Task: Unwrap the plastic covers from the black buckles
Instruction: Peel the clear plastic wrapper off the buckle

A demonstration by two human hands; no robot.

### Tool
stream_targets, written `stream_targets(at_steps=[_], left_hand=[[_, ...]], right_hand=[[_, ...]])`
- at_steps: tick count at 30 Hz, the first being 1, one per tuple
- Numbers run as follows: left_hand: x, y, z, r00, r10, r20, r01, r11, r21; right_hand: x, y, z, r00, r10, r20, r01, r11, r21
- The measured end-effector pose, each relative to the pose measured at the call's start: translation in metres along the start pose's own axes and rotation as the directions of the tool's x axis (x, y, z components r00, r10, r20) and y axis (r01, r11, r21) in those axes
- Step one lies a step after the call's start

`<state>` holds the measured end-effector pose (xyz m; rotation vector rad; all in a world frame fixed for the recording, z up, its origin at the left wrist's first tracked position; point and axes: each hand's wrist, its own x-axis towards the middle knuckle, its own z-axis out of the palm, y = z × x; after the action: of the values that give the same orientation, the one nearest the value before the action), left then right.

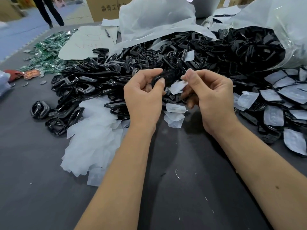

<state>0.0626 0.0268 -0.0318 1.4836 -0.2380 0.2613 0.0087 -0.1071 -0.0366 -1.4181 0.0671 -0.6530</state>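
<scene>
Holding a black buckle (163, 78) up over the middle of the bench (41, 188), the left hand (143, 95) has it pinched between thumb and curled fingers. Right hand (210, 97) is just beside it, thumb and forefinger pinching the edge of a clear plastic cover (178, 87) that hangs from the buckle's right end, partly peeled off by the look of it.

Behind the hands there's a huge pile of bare buckles (149, 62) spreading across the far middle and left of the dark grey bench. Off to the right sits a heap of still-wrapped buckles (282, 103), each under a whitish cover, spilling out near a big clear plastic bag (282, 22) stuffed with more black parts.

Near left, a mound of discarded covers (93, 135) lies just beside the left forearm, and a couple more loose covers (174, 117) sit on the bench right under the hands.

Far left has a scatter of green foil packets (48, 48), plus a grey sheet of card (89, 39) with a pen (107, 32) lying on it. A cardboard box (103, 9) with printed characters stands at the far edge, and someone's legs (48, 12) are visible way back on the blue floor.
</scene>
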Motion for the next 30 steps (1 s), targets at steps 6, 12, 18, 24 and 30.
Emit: stream_targets(at_steps=[6,12,18,24,30], left_hand=[[-0.001,-0.003,0.002,0.998,-0.06,0.03,0.06,0.998,-0.01],[-0.001,-0.003,0.002,0.99,-0.077,0.115,0.08,0.997,-0.017],[-0.005,0.001,0.005,0.972,-0.141,0.186,0.159,0.984,-0.085],[-0.007,0.008,0.007,0.956,-0.214,0.201,0.251,0.951,-0.179],[-0.008,0.009,0.006,0.955,-0.2,0.22,0.237,0.959,-0.156]], right_hand=[[0.001,0.003,-0.001,0.998,-0.054,0.009,0.055,0.996,-0.075],[0.002,0.007,0.0,0.995,-0.099,-0.027,0.094,0.987,-0.13],[0.005,0.01,-0.002,0.99,-0.104,-0.091,0.084,0.975,-0.205],[0.004,0.009,-0.001,0.986,-0.136,-0.1,0.094,0.935,-0.341],[0.005,0.008,0.0,0.978,-0.164,-0.13,0.105,0.923,-0.37]])
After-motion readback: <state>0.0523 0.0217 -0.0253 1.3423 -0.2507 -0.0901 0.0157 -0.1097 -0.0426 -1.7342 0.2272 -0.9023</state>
